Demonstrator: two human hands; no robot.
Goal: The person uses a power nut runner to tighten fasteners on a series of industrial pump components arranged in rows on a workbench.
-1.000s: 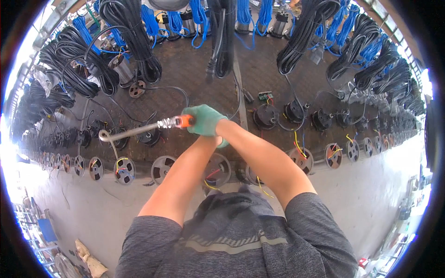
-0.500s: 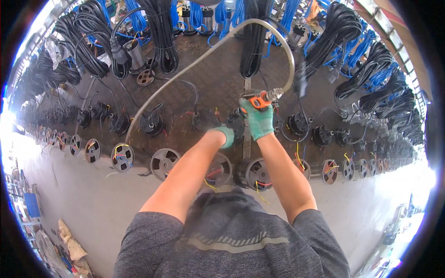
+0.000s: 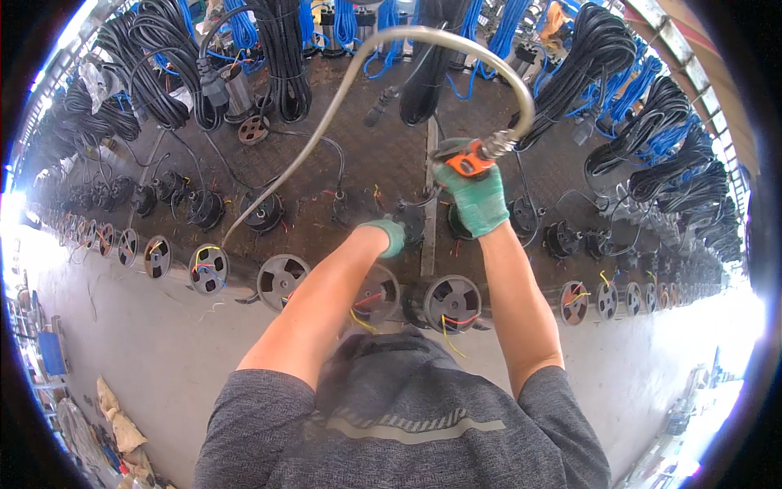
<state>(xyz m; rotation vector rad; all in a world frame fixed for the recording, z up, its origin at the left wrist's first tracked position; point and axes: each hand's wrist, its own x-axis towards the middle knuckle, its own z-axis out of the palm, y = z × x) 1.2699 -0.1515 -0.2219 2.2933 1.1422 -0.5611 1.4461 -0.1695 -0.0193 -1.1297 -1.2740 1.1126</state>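
Note:
My right hand (image 3: 476,191), in a green glove, is wrapped round an orange air tool (image 3: 470,160). A pale hose (image 3: 358,61) runs from the tool's metal spring collar (image 3: 498,144) in a high arc over to the left. The tool's working end is hard to make out. My left hand (image 3: 384,236), also gloved in green, is closed at the edge of a black round cap (image 3: 413,222) on the dark bench; its fingertips are partly hidden. A black cable leads from this cap towards the tool.
Along the bench's front edge lie several motor housings (image 3: 452,301) with coloured wires. Behind them stand more black caps (image 3: 562,239) with cables. Bundled black cables (image 3: 289,77) and blue cables (image 3: 509,24) line the far side. A grey floor (image 3: 187,342) lies below the bench.
My right hand has moved right and slightly up with the air tool, away from the black cap. The hose has swung with it. My left hand stays by the cap.

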